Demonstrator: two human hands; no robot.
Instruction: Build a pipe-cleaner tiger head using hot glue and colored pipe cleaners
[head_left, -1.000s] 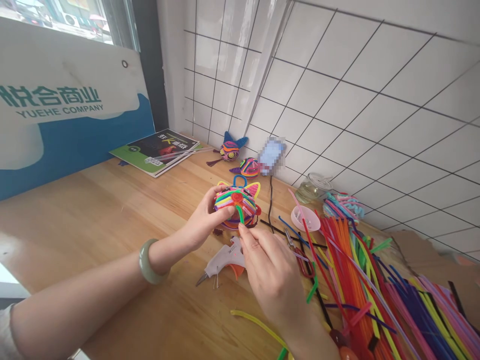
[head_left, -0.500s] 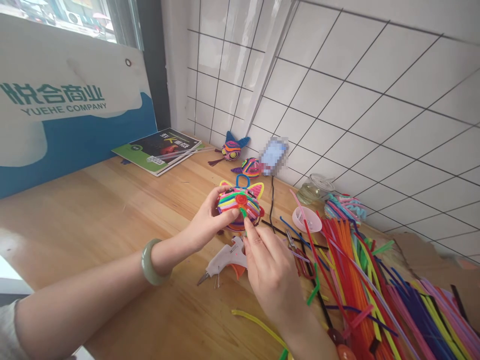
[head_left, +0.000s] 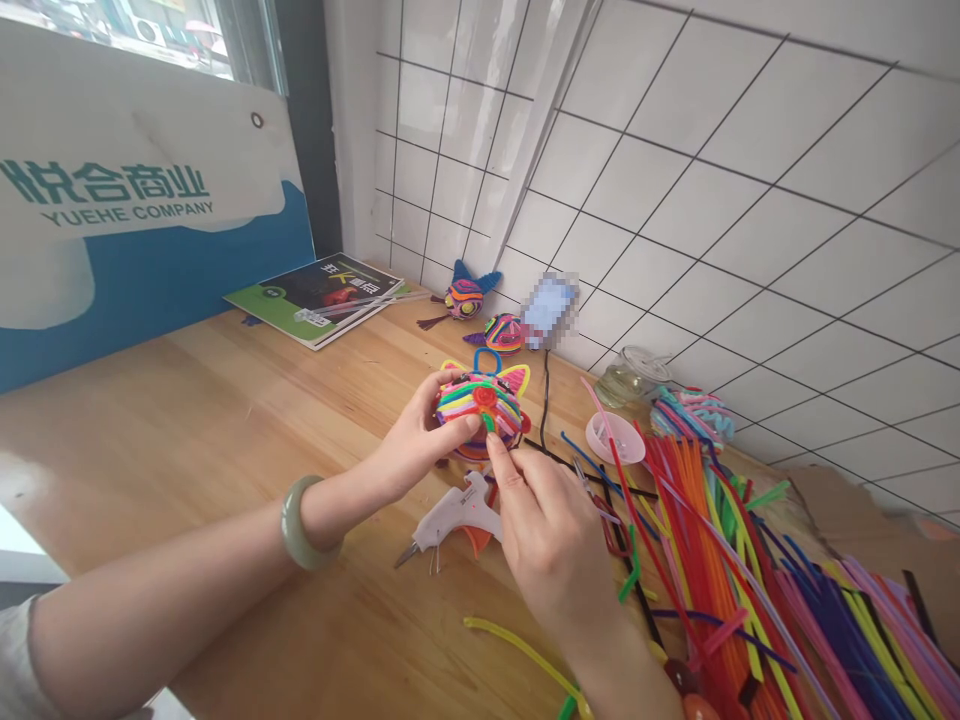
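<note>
My left hand [head_left: 429,428] is closed round a striped pipe-cleaner animal head [head_left: 459,400], fingers behind it and thumb across its lower front. The head has pink ears edged in yellow, a blue loop on top and a red coiled rosette [head_left: 486,398] on its front. Just below the rosette sits a short green piece [head_left: 490,422]. My right hand [head_left: 544,525] has its fingers curled in, the index fingertip pressed against the lower end of that green piece; its thumb is hidden. Under the hands lies a white glue gun [head_left: 454,515], nozzle to the left.
Bundles of coloured pipe cleaners [head_left: 712,540] cover the table's right side. Behind them stand a pink bowl [head_left: 616,440], a glass jar [head_left: 631,378] and a blue-pink striped ball [head_left: 690,415]. Finished heads [head_left: 466,296] sit by the tiled wall; a book [head_left: 322,298] lies at the left.
My right hand has shifted slightly; its index fingertip now presses on the green piece, where the fingers pinched near it before. My left hand and the animal head have hardly moved.
</note>
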